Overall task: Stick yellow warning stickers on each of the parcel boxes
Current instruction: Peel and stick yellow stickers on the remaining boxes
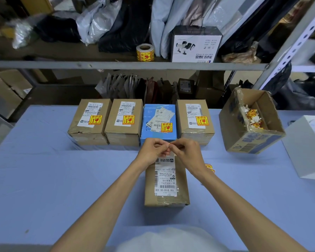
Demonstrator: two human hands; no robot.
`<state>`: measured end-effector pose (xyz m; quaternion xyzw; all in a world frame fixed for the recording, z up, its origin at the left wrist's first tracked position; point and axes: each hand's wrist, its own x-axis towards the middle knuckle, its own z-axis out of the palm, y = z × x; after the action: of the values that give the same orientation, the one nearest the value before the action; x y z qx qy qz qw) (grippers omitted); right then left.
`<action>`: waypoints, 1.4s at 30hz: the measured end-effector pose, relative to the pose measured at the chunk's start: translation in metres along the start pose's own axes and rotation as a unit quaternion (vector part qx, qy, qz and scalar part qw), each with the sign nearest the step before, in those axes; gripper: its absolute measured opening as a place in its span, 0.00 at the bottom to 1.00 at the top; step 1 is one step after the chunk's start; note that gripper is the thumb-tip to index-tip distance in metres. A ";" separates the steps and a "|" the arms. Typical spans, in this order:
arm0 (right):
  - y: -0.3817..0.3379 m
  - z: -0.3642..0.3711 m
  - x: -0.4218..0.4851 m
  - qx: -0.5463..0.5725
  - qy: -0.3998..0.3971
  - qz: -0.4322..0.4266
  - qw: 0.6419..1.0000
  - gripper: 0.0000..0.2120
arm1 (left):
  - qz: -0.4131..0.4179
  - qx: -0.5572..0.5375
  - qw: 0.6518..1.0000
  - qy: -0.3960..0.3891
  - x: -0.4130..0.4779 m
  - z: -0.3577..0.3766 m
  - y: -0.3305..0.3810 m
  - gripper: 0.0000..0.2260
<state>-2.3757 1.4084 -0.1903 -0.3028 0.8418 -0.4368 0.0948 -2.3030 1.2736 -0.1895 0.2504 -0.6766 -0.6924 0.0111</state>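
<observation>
Stickers are what this bench is about, and one seems to be pinched between the person's two hands, only a thin yellow-orange edge of it [169, 143] showing. The left hand [154, 150] and right hand [185, 151] meet fingertip to fingertip, both curled nearly closed, above the far end of the unlabelled brown parcel [166, 184] that lies nearest on the blue table [44, 179]. It looks to me like the backing is being peeled away, though the fingers hide the detail.

To do this well, I would peel from one corner, keep the sticky face off the fingers, and press it down flat beside the white shipping label, smoothing from one edge outward so no barcode is covered.

Counting outward: one parcel in hand without a yellow sticker, and a row of four beyond it, three brown [90, 120] and one blue [159, 120], each already carrying one. Loose yellow stickers [209, 167] peek out by the right wrist; how many I cannot tell. One open carton [251, 122] to the right holds crumpled backing scraps, and one sticker roll [145, 52] stands on the shelf.
</observation>
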 end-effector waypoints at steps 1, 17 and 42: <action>0.000 -0.001 0.000 -0.001 -0.005 0.001 1.000 0.07 | 0.003 0.002 1.000 -0.002 0.000 -0.001 0.000 0.03; 0.003 -0.005 0.004 0.085 -0.029 0.054 0.994 0.05 | 0.026 0.016 1.000 -0.008 0.004 0.000 -0.004 0.03; 0.003 -0.006 0.006 0.032 -0.045 0.036 0.998 0.05 | 0.037 0.042 0.998 -0.011 0.008 0.002 -0.006 0.03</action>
<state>-2.3843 1.4100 -0.1885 -0.2889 0.8326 -0.4455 0.1578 -2.3082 1.2731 -0.1979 0.2173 -0.7144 -0.6649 0.0185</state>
